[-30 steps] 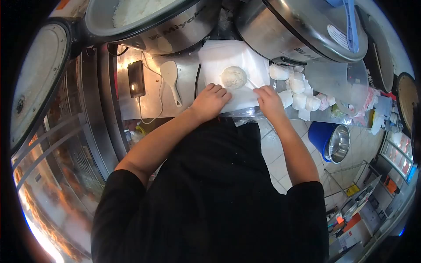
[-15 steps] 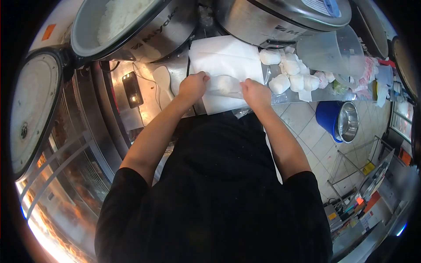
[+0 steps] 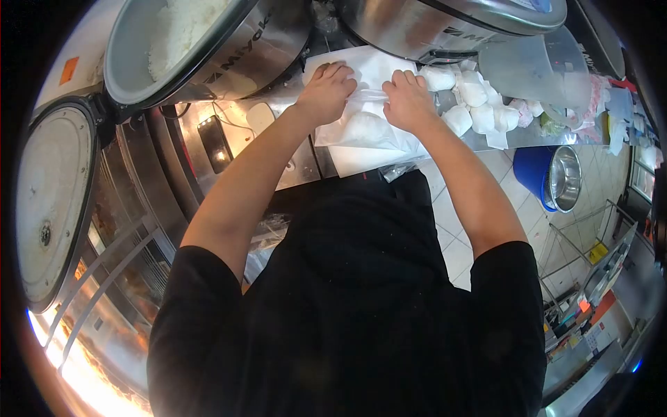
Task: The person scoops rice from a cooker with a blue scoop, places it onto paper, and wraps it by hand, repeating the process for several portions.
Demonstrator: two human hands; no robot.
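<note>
A lump of rice point(image 3: 367, 128) lies under a thin, translucent white wrapping sheet point(image 3: 333, 133), on top of a stack of white paper point(image 3: 361, 160). My left hand point(image 3: 328, 92) is closed on the far left part of that sheet, its fingers curled down. On the far right part, my right hand point(image 3: 408, 101) grips the same sheet with bent fingers. Creases run across the sheet between the two hands, beyond the lump. Just right of my right hand sit several white wrapped packets point(image 3: 479, 94).
An open rice cooker point(image 3: 236, 62) holding rice stands behind on the left; a lidded cooker point(image 3: 399, 31) is beside it. A clear tub point(image 3: 514, 69) borders the packets. Left lie a phone point(image 3: 214, 142) and rice paddle point(image 3: 261, 118). A blue bucket point(image 3: 529, 170) holds a metal bowl point(image 3: 566, 181).
Both hands have moved away from my body, beyond the lump, and their fingers have curled over. Earlier they stretched the translucent wrapper sideways; now it spreads over the paper stack.
</note>
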